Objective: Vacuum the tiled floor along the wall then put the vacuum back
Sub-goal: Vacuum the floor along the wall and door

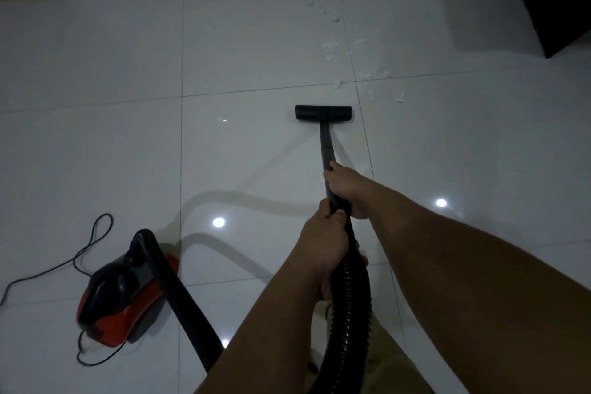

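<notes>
Black wand [327, 150] points toward wall; left hand [323, 243], right hand [347, 189] grip clenched round it.

No readable text, label, brand or number anywhere; vacuum body [120, 294] markings too blurred.

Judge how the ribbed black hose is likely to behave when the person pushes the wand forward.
The hose is ribbed and already curves in a loop, so it probably flexes and trails rather than pushes stiffly. The wand, gripped by the left hand and right hand, looks straight and rigid. On glossy tiles, the floor head likely slides easily.
</notes>
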